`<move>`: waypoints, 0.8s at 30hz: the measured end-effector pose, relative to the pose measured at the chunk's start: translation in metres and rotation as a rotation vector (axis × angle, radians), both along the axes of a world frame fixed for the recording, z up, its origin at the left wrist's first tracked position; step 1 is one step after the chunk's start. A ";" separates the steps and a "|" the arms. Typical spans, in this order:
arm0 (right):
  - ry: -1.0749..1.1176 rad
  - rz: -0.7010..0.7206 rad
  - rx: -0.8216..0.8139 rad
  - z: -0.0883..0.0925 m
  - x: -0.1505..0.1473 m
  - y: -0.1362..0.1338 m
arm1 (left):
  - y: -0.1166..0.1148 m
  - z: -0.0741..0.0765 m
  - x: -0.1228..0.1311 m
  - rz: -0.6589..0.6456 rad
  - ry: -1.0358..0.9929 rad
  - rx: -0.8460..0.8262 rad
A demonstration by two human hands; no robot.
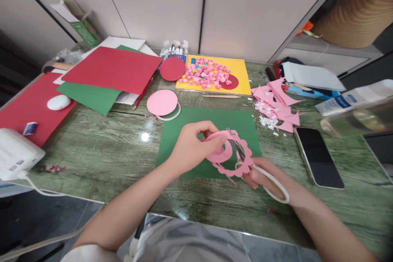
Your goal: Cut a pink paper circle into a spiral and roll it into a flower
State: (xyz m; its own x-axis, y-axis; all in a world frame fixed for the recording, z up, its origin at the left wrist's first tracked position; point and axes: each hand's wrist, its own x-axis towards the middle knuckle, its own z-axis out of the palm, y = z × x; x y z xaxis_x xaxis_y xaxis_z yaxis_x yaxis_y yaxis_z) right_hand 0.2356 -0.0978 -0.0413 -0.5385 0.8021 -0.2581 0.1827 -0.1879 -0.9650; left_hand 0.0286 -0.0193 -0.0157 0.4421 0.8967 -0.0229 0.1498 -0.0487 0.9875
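Observation:
My left hand (199, 143) pinches a pink paper ring (245, 163) with a scalloped outer edge, and a curled strip of the same pink paper hangs inside it. White-handled scissors (272, 182) are in my right hand (262, 174), whose fingers are partly hidden behind the ring. The scissor blades pass through the ring's opening, against the paper on its upper right. Both hands are over a green sheet of paper (175, 131). Beyond it a pink paper disc (162, 102) lies on a white-handled tool, mostly covered.
Pink paper scraps (281, 106) and white bits lie right of the green sheet, near a phone (319, 157). Small pink balls (208, 73) rest on a yellow sheet (241, 65). Red sheets (110, 69), a mouse (59, 102) and a white charger (18, 153) occupy the left.

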 end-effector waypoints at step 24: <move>-0.064 0.000 -0.111 -0.001 0.003 0.001 | 0.011 0.004 -0.011 0.013 0.022 -0.054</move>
